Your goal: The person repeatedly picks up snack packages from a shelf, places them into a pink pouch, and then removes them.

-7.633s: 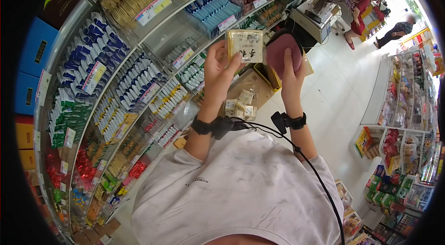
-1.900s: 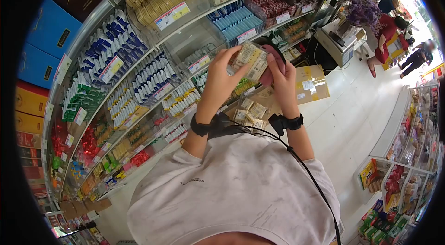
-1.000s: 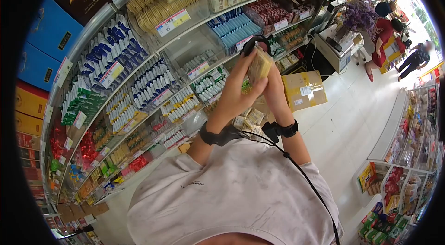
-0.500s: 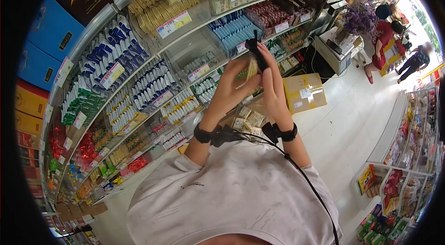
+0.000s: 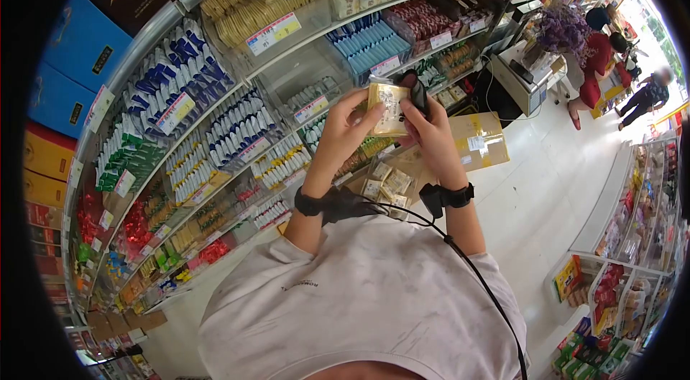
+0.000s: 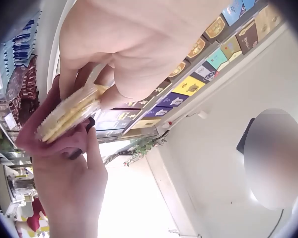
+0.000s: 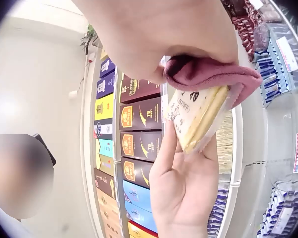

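A square, clear-wrapped packet of yellowish biscuits [image 5: 388, 108] with a printed label is held up in front of the chest. My left hand [image 5: 339, 132] grips it by its left side, thumb on the printed face. On the packet's other side my right hand [image 5: 433, 141] holds a folded maroon cloth pad [image 7: 223, 74] with a black part, its thumb over the packet's edge. In the right wrist view the cloth wraps one edge of the packet. The left wrist view shows the maroon fabric [image 6: 38, 124] along the packet's far side.
Below the hands, a box of similar packets [image 5: 392, 182] stands by a cardboard carton [image 5: 483, 141]. Curved shelves with bins of small wrapped snacks [image 5: 241, 121] run along the left. A counter [image 5: 521, 78] and two people are at the back right.
Half a second ago the packet was edge-on between the hands; now its printed face shows to the head view. Some seconds earlier, packet and maroon pad were held side by side.
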Demonstrator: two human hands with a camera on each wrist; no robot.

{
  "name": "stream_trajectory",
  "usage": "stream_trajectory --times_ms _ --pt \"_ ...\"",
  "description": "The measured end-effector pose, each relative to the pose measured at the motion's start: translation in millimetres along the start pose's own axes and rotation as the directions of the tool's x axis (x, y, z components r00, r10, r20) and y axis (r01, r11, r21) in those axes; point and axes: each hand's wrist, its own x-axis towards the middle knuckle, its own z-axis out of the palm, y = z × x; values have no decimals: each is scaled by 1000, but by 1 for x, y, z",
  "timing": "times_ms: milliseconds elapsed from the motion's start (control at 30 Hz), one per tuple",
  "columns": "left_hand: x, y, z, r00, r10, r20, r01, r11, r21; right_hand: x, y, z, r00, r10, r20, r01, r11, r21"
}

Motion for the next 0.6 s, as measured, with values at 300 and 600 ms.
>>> stream_trajectory --times_ms 300,600 --pt "1 -4 7 993 50 -110 -43 997 59 11 13 -12 986 -93 -141 123 966 229" --pt "5 -6 9 953 192 -234 -105 935 339 -1 11 6 963 -213 -167 201 976 -85"
